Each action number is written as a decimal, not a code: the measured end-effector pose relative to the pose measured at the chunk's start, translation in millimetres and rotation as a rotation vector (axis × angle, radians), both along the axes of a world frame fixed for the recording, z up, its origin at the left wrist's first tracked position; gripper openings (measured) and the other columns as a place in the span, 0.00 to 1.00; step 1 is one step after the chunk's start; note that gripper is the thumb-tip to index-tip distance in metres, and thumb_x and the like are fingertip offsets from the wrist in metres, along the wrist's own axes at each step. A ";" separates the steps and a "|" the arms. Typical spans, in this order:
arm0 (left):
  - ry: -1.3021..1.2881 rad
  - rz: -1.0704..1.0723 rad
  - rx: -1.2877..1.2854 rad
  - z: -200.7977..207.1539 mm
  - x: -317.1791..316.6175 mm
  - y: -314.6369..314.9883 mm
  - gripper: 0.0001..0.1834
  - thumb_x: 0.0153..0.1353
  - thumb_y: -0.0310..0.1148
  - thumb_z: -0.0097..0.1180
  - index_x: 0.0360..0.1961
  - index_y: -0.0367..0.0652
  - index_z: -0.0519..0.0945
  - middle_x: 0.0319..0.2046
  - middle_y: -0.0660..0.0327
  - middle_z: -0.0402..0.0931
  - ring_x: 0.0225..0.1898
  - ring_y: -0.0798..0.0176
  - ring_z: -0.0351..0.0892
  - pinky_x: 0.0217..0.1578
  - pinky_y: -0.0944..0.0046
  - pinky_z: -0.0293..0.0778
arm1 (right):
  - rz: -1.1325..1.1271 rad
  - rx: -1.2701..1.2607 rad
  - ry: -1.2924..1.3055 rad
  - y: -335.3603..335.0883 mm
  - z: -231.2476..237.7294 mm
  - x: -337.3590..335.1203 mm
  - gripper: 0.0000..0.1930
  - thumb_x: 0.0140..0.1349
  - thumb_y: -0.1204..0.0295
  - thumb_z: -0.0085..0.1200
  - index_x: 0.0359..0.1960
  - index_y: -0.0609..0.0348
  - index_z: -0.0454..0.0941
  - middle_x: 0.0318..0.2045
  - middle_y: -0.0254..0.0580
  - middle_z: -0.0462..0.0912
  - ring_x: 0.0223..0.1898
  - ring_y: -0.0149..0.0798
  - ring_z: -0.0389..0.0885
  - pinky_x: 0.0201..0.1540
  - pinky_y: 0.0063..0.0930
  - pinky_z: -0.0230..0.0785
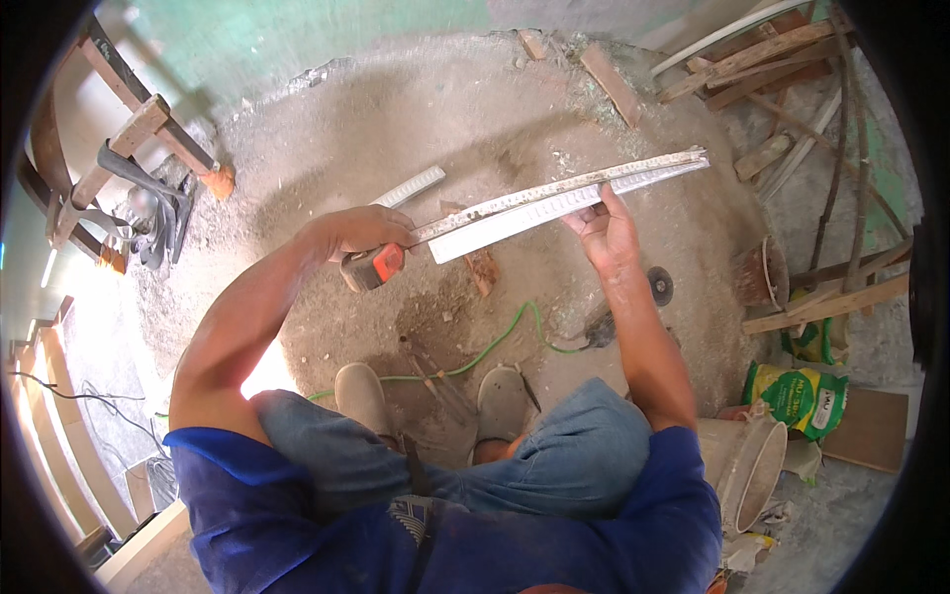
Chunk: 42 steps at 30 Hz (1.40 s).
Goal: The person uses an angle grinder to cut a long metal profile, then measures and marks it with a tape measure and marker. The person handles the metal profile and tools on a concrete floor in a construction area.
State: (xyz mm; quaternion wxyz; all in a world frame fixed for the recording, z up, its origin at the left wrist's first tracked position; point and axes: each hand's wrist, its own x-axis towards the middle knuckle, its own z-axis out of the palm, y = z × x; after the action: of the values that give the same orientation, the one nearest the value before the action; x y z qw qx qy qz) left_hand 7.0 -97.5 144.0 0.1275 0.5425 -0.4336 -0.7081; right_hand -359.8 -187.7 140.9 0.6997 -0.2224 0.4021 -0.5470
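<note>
The left grip [372,230] holds a tape measure [370,273] (orange and dark), the right grip [606,236] a white strip [495,234].

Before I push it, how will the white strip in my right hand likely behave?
The white strip looks thin, so it is probably light for its size. It may flex, being long and narrow. A push at one end might swing it, since the right hand grips it between the ends.

Spreads as dusty floor [327,124] beneath the grip. Bears a short white strip [416,185] beyond the left hand [361,234], a reddish-brown fragment [483,273] between it and the right hand [606,238], a green cord [503,338] on their near side, a wooden board [611,85] beyond the right.
</note>
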 end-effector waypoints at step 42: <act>-0.075 -0.258 0.114 -67.0 -25.3 54.6 0.14 0.66 0.42 0.56 0.38 0.43 0.85 0.29 0.65 0.82 0.29 0.73 0.78 0.31 0.68 0.75 | -0.073 0.277 -0.159 107.2 -104.9 -49.8 0.19 0.74 0.65 0.48 0.61 0.62 0.66 0.57 0.52 0.73 0.63 0.54 0.72 0.66 0.66 0.66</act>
State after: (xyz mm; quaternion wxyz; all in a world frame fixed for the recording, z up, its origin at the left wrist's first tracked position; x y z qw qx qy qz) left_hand -18.2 -42.9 77.0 -0.0122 0.5147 -0.4633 -0.7213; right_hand -409.6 -80.4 36.0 0.7328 -0.0651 0.4247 -0.5276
